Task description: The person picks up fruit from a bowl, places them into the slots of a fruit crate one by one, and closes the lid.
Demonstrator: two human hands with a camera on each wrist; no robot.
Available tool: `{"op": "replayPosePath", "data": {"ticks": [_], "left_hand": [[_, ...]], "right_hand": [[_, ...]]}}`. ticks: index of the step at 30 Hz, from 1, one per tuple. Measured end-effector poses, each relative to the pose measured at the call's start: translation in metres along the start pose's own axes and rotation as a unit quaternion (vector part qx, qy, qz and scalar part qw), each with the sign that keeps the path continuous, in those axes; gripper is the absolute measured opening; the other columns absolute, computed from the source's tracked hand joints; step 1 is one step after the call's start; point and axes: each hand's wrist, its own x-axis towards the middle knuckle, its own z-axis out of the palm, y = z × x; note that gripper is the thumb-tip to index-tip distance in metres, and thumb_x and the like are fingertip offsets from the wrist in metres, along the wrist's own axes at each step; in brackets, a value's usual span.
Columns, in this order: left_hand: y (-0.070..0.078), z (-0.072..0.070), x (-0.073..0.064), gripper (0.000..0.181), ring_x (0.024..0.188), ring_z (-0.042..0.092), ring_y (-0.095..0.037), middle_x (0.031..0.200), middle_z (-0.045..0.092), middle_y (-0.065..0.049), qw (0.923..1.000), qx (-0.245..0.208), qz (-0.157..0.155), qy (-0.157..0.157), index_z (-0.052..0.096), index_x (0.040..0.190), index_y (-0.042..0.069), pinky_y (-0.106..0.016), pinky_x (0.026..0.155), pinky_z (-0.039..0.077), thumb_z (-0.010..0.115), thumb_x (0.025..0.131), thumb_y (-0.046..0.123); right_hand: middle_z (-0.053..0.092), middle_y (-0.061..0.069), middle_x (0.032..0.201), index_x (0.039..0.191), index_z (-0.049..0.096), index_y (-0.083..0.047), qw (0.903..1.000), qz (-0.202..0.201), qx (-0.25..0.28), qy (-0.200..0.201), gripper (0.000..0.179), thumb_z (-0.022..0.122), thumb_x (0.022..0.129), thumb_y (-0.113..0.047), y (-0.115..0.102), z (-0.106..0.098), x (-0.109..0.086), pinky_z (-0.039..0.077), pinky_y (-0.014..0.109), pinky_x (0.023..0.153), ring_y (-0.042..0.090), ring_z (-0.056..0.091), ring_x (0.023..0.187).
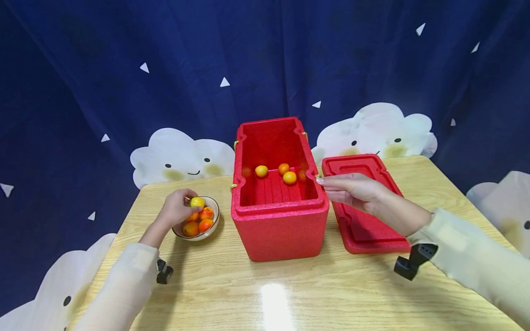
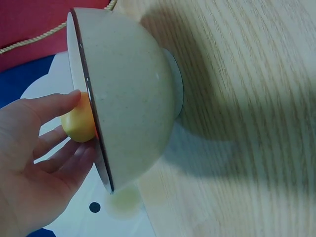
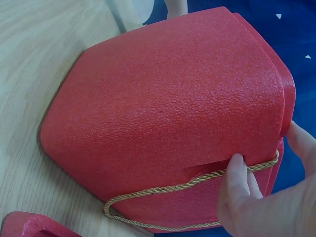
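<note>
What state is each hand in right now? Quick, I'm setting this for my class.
Left hand: closed on a yellow fruit at the bowl.
Right hand: open, touching the side of the red box.

Yellow fruit (image 1: 197, 202) at mouth of bowl (image 2: 129, 98)

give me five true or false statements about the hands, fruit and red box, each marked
1. The left hand holds a yellow fruit at the bowl. True.
2. The red box has three fruits inside. True.
3. The red lid covers the red box. False: it lies on the table, right of the box.
4. The right hand holds an orange fruit. False: it touches the red box and holds no fruit.
5. A gold cord runs along the box's side. True.
</note>
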Motion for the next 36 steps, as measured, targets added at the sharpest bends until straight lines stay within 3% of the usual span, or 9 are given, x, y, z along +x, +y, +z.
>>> {"op": "replayPosePath", "data": {"ticks": [12,26,36], "left_hand": [[0.002,-0.007,-0.003,0.040,0.100,0.060,-0.038,0.111,0.063,-0.025,1.0000,-0.001,-0.006,0.001,0.060,0.115,-0.005,-0.048,0.088,0.052,0.071,0.084,0.019],[0.008,-0.015,-0.007,0.041,0.106,0.060,-0.038,0.117,0.063,-0.023,0.9993,-0.032,-0.022,0.005,0.059,0.119,-0.002,-0.048,0.090,0.053,0.068,0.087,0.021],[0.014,-0.020,-0.011,0.040,0.106,0.060,-0.039,0.118,0.063,-0.023,0.9991,-0.037,-0.011,0.018,0.059,0.119,-0.002,-0.048,0.089,0.053,0.067,0.087,0.020]], "right_hand": [[0.074,-0.013,0.084,0.147,0.033,-0.002,1.0000,-0.005,-0.005,-0.003,0.069,0.061,0.093,-0.033,0.000,0.000,0.001,0.057,0.018,0.079,0.003,0.072,0.081],[0.074,-0.012,0.084,0.147,0.033,0.000,0.9999,-0.010,0.007,-0.010,0.071,0.064,0.091,-0.032,0.001,0.000,0.001,0.057,0.018,0.079,0.003,0.073,0.082],[0.074,-0.013,0.084,0.148,0.033,-0.002,1.0000,-0.004,-0.004,-0.002,0.074,0.066,0.090,-0.036,0.000,-0.001,-0.001,0.056,0.019,0.082,0.003,0.073,0.082]]}}
